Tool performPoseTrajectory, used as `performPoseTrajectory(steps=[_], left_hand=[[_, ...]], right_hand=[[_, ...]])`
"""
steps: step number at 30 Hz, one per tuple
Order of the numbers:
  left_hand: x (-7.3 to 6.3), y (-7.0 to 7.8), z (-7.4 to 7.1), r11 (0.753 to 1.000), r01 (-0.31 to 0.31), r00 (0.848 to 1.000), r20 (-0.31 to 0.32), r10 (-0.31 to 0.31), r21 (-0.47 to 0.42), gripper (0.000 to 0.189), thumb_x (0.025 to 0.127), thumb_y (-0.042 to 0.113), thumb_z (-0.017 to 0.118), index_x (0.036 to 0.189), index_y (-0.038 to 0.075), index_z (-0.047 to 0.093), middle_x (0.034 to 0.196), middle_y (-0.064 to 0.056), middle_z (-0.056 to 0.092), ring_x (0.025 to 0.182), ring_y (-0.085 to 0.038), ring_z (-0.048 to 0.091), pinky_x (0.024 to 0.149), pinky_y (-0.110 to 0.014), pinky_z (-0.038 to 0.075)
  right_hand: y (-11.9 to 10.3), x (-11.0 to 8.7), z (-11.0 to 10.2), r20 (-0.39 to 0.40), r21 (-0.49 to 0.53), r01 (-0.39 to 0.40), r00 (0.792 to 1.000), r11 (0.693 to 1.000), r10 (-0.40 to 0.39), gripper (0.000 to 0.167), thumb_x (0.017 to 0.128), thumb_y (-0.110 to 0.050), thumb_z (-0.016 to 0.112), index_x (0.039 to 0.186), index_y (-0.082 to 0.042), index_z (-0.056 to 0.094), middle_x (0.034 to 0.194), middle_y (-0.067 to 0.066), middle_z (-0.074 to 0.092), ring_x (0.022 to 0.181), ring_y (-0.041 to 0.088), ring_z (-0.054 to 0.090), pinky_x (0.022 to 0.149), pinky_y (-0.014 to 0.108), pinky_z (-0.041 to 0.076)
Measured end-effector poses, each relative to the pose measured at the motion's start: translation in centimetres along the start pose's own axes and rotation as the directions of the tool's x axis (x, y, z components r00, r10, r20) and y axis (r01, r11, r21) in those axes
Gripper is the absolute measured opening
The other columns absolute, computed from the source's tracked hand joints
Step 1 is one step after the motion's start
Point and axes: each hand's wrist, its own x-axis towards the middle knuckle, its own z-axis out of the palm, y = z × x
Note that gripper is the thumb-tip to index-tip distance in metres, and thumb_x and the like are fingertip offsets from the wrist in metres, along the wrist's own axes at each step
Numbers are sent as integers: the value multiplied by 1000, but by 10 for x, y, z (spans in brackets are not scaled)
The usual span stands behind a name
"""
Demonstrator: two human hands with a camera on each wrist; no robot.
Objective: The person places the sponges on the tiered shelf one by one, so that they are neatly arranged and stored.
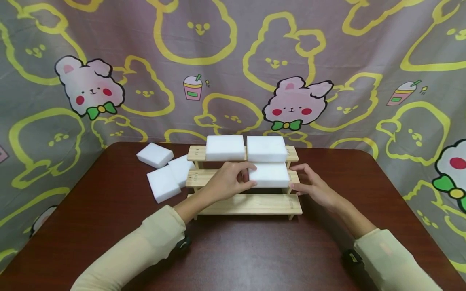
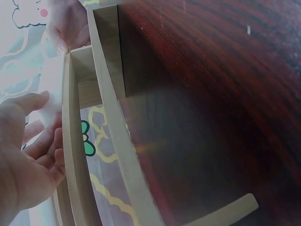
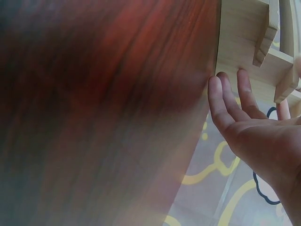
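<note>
A white sponge block [image 1: 270,174] lies flat on the right part of the middle step of a three-step wooden rack [image 1: 244,204]. My left hand [image 1: 226,180] holds this block at its left end, thumb at the front corner and index finger at the back corner. At the block's right end is my right hand [image 1: 320,190], its fingers spread and mostly straight by the end of the step. In the right wrist view the right hand [image 3: 263,134] reaches beside the rack's side. Whether its fingertips touch the block is unclear.
Two more white sponge blocks, a left one [image 1: 225,147] and a right one [image 1: 266,148], sit side by side on the top step. Three loose blocks [image 1: 164,184] lie on the dark wooden table [image 1: 233,250] left of the rack. A patterned curtain [image 1: 225,81] hangs behind.
</note>
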Motion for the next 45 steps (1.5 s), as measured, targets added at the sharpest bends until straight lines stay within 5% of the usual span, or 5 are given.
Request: performPoseTrajectory(steps=[8,20,30,37,45], left_hand=[[-6,-3,-6,999,-7,1000,8,7,-42,34,91,17,81,119,1,70,78,2,65,68,-7,58,67,-22,51],[-43,-14,-38,995,-47,999,-5,47,-89,34,88,9,82,119,0,71,84,1,65,70,-9,58,64,-26,52],[-77,-31,-76,997,69,996,-59,-70,-20,27,90,9,81,113,1,73,83,5,65,70,-8,56,64,-28,50],[-98,-58,-95,985,161,976,-159,-150,59,23,88,7,82,108,0,74,79,3,66,72,-11,59,65,-30,50],[-116,-94,-108,952,260,956,-185,-230,162,25,85,4,82,107,-5,73,86,-11,70,80,-27,65,70,-39,51]], right_hand=[[-1,0,0,2,2,-3,1000,1000,3,53,101,-11,63,144,2,36,136,31,49,108,19,59,85,37,55],[0,-1,-1,-3,-2,-2,1000,1000,2,52,101,-11,63,144,2,36,139,30,47,112,21,56,85,38,55],[2,-3,-2,-3,-1,4,1000,1000,-4,52,101,-11,63,144,1,36,138,29,48,110,18,58,85,39,56],[1,-1,-2,0,-7,8,1000,1000,-8,52,101,-12,63,143,1,36,138,29,48,110,21,58,85,39,56],[1,0,0,3,-1,10,1000,1000,-10,52,100,-11,63,143,2,36,139,30,46,111,22,57,85,39,56]])
